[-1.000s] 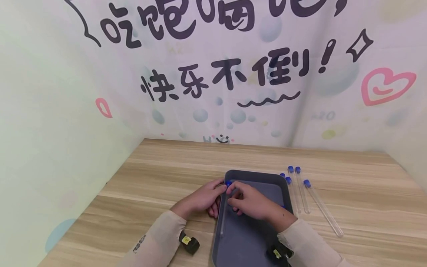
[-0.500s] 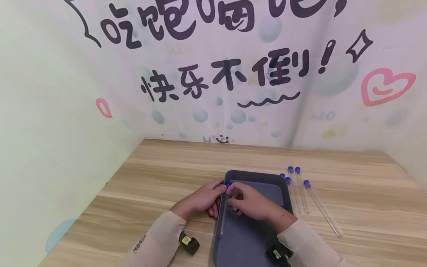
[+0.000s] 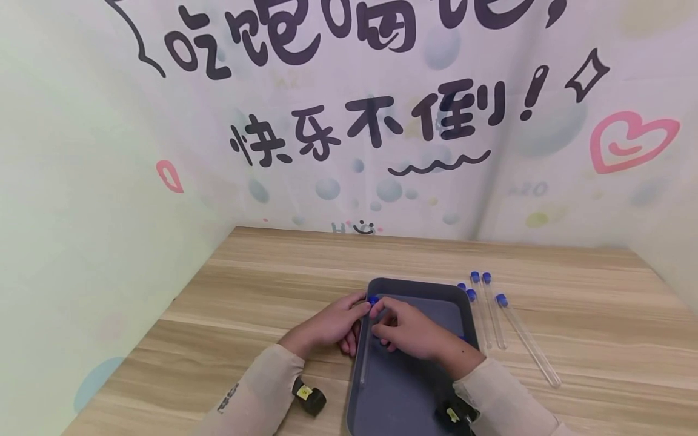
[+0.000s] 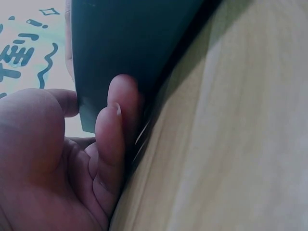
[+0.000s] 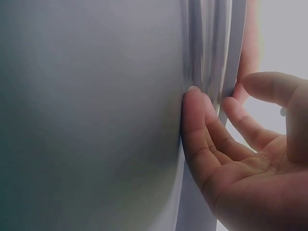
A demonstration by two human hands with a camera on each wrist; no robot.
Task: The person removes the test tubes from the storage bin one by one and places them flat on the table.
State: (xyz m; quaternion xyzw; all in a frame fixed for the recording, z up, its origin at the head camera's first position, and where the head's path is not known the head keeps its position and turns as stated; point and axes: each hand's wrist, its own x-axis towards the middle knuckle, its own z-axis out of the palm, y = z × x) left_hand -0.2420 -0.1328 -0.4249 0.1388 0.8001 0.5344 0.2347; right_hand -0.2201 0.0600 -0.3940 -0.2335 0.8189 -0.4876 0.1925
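A grey tray lies on the wooden table. Along its inner left side rests a clear test tube with a blue cap. My left hand holds the tray's left wall, thumb at the rim beside the cap. In the left wrist view, its fingertips press the tray's outer wall. My right hand is over the tray with bent, relaxed fingers. In the right wrist view, its fingertips touch the tube, while another digit stands apart near the rim. Parts of the tube are hidden by fingers.
Several blue-capped test tubes lie on the table right of the tray. Another blue cap shows at the tray's inner right side, partly behind my right forearm. A printed curtain hangs behind the table.
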